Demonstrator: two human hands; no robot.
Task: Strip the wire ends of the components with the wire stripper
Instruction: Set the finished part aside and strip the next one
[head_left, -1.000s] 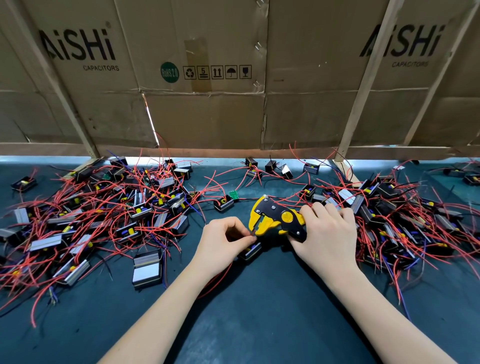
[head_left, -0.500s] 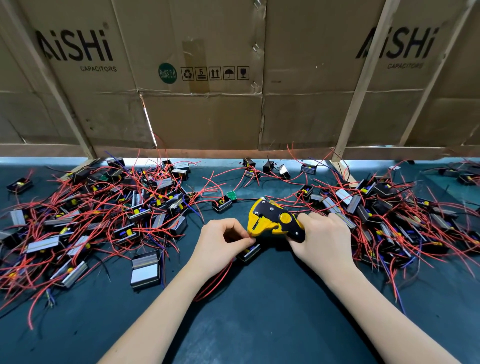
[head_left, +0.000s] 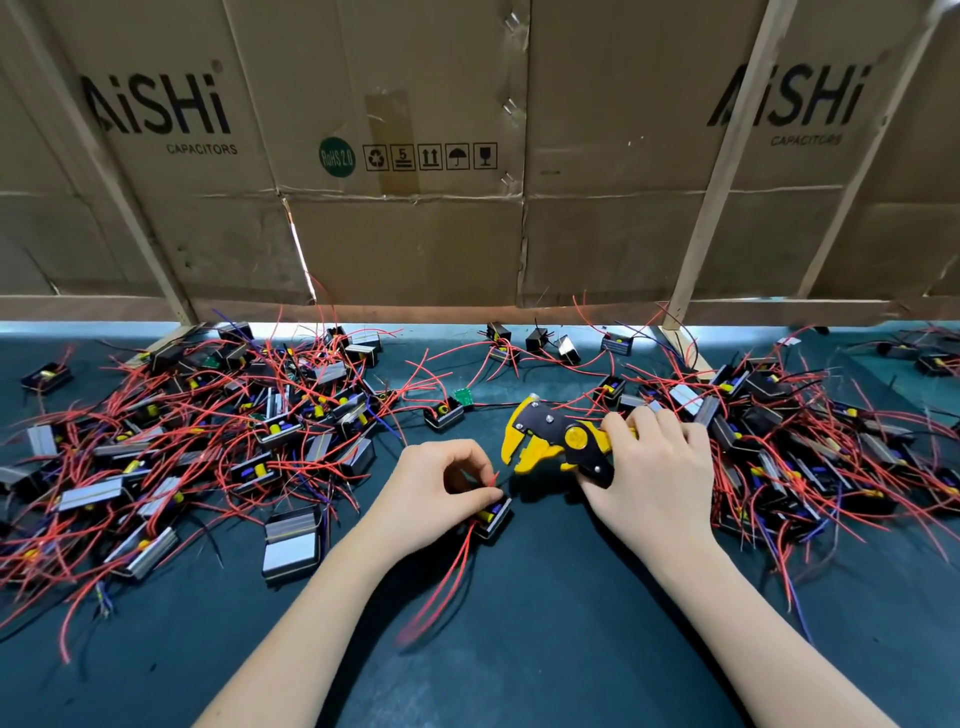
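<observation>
The right hand grips the handles of the yellow-and-black wire stripper, whose jaws stand apart just above the dark bench. The left hand pinches a red wire of a small black component resting on the bench beside the stripper jaws. Piles of wired components lie to either side.

Flattened cardboard boxes on wooden slats wall off a dark green table.
</observation>
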